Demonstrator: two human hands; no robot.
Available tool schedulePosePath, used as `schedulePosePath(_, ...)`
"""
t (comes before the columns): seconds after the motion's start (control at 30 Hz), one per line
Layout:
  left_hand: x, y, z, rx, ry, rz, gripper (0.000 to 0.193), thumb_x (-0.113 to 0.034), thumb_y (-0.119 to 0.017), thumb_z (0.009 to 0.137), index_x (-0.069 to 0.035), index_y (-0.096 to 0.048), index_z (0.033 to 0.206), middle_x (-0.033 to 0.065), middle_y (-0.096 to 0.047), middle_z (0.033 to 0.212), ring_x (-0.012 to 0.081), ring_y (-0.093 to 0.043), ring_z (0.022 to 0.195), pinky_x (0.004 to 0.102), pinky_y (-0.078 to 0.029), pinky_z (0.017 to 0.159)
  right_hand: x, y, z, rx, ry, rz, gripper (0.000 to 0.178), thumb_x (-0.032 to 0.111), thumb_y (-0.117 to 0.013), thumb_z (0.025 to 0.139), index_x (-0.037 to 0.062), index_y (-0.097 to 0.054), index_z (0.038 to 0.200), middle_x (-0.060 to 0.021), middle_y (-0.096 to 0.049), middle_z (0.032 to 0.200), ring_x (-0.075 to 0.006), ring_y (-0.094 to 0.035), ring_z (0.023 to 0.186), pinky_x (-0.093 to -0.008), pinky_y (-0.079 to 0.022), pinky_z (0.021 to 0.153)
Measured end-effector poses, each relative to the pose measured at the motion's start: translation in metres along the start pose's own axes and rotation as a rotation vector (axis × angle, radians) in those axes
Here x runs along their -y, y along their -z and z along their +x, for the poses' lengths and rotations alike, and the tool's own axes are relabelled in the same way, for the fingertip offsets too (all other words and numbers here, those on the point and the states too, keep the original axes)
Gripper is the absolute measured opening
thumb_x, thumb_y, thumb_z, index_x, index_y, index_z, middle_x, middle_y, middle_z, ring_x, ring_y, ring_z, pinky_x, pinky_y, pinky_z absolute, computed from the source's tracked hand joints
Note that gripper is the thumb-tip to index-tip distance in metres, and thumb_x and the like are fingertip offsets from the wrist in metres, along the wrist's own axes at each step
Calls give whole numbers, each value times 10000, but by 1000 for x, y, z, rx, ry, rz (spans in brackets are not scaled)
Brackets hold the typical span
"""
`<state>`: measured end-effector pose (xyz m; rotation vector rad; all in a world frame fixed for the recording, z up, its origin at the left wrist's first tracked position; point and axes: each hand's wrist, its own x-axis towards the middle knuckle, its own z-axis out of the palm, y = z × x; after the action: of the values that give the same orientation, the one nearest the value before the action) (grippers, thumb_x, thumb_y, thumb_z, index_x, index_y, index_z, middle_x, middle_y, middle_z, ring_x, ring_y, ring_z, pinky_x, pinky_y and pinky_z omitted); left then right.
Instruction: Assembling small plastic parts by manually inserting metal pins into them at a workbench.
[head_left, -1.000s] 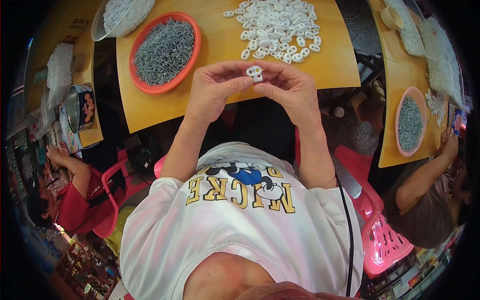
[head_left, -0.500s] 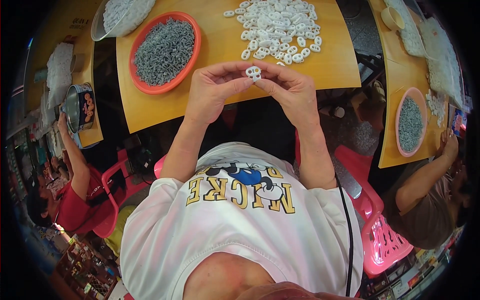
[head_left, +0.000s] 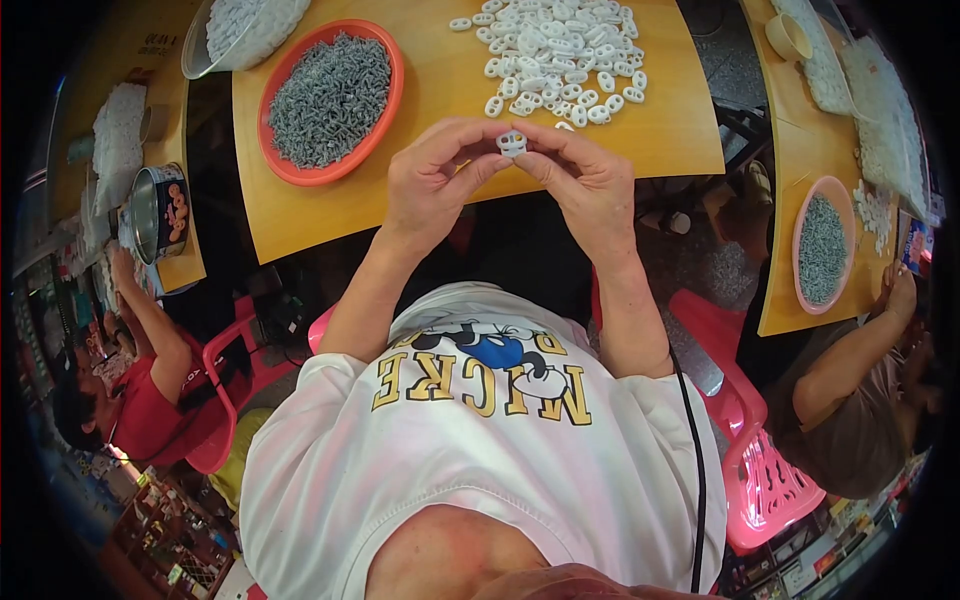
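Note:
My left hand (head_left: 428,185) and my right hand (head_left: 592,190) meet just off the near edge of the table. Thumbs and fingertips of both pinch a small white plastic piece (head_left: 512,144) with holes through it. It looks like two parts lying together, though the fingers cover its sides. Right behind the fingertips spreads a loose heap of white oval plastic pieces (head_left: 550,60), each with two holes. To the left of my left hand stands an orange-red basin (head_left: 394,95) full of small grey screw-like pieces (head_left: 330,100).
A clear tub of white pieces (head_left: 240,30) stands at the far left of the yellow table (head_left: 330,220). Co-workers sit at side tables, a red sleeve (head_left: 165,390) left, a dark shirt (head_left: 850,420) right. A pink basin (head_left: 800,250) and a pink chair (head_left: 745,450) are on the right.
The white piece between my fingers has tilted and looks shorter, its lower part drawn up. My hands have shifted very slightly. The left co-worker's arm has moved a little.

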<state>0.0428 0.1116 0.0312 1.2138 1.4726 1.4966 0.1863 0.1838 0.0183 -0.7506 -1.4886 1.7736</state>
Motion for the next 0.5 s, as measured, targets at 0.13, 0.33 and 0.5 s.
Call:
schedulePosePath(0.13, 3, 0, 0, -30, -139, 131, 242, 42, -648, 747, 0, -626, 983, 85, -616, 934, 147, -614, 820, 245, -508, 721, 1, -2, -2, -1, 40, -88, 262, -10, -604, 814, -21, -602, 1076, -47, -638, 927, -80, -579, 832, -172, -457, 720)
schedulePosePath(0.33, 8, -2, 2, -53, -262, 231, 244, 43, -660, 727, -7, -630, 963, 92, -638, 892, 169, -623, 786, 250, -510, 684, -1, -2, -3, -30, 114, -178, 255, -8, -603, 815, -4, -612, 1070, -44, -641, 911, -74, -579, 823, -172, -457, 714)
schedulePosePath(0.5, 13, -2, 2, -67, -329, 255, 240, 50, -659, 728, -3, -632, 961, 99, -637, 899, 176, -623, 797, 260, -514, 683, -2, -1, -2, -28, 160, -221, 260, -6, -608, 811, 6, -615, 1071, -42, -643, 916, -78, -583, 827, -175, -461, 718)
